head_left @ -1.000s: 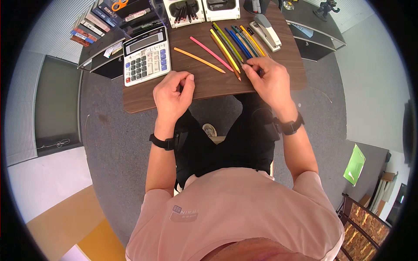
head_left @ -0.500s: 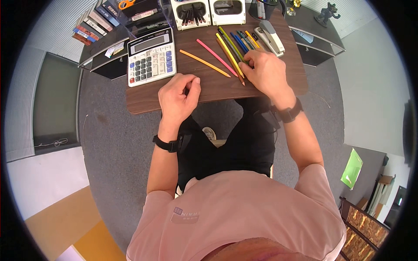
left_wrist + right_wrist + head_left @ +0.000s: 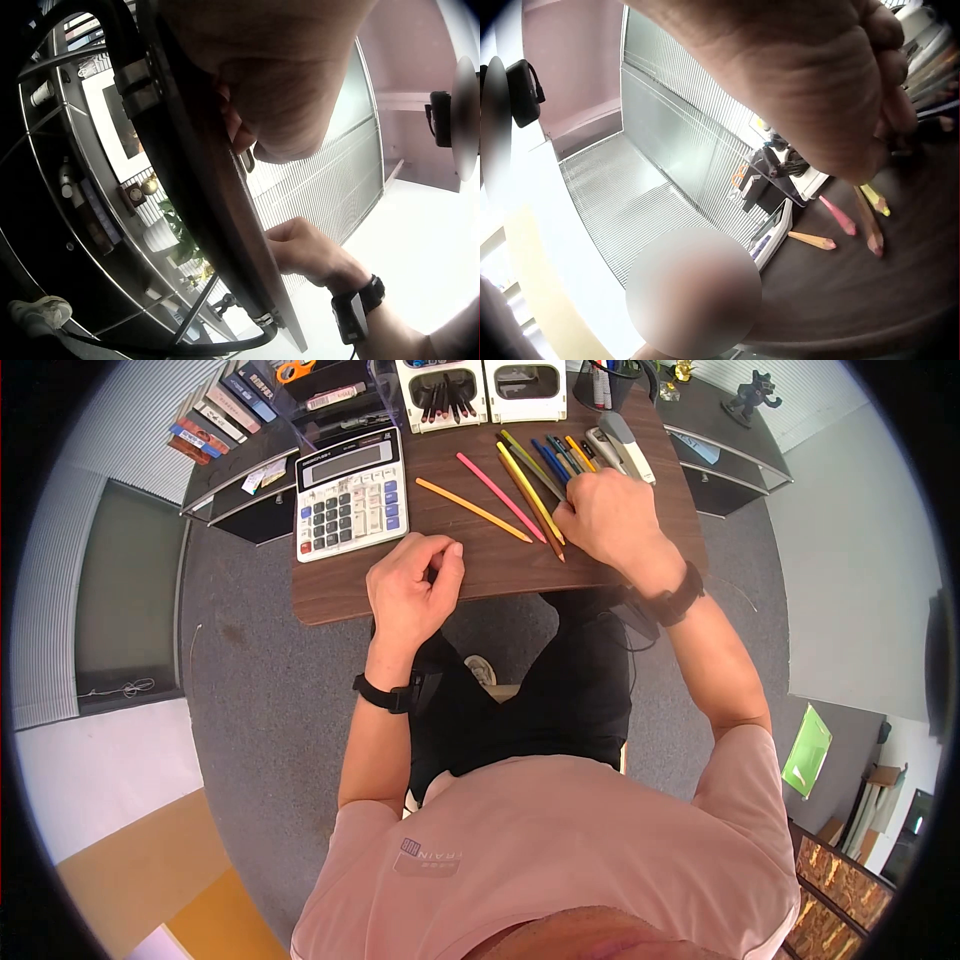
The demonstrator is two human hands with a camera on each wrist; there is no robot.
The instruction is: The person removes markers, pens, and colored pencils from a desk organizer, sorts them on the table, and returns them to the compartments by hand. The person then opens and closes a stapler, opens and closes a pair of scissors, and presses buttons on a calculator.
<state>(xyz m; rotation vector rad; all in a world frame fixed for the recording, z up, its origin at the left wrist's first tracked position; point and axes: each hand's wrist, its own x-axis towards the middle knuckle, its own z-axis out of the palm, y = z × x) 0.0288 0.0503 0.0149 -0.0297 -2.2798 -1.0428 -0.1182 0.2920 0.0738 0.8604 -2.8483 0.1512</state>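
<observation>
Coloured pencils lie on the brown desk: orange (image 3: 474, 511), pink (image 3: 500, 496), yellow (image 3: 519, 478), brown (image 3: 554, 544), olive (image 3: 532, 463), with several blue and other ones (image 3: 551, 462) further right. The right hand (image 3: 612, 525) bends over the near ends of this right-hand group; its fingertips are hidden in the head view. In the right wrist view the fingers of the right hand (image 3: 802, 82) curl down close to the pencils, their grip unclear. Loosely curled, the left hand (image 3: 413, 588) rests at the desk's front edge, with no object visible in it.
A calculator (image 3: 350, 518) lies left of the pencils, and a stapler (image 3: 626, 450) right of them. White holders (image 3: 525, 410), one with dark pencils, stand behind, beside a dark pen cup (image 3: 608, 405). Books are at the far left.
The right hand has moved right, from beside the olive pencil to over the near ends of the blue and yellow-orange ones. The left hand keeps its curled pose at the desk edge.
</observation>
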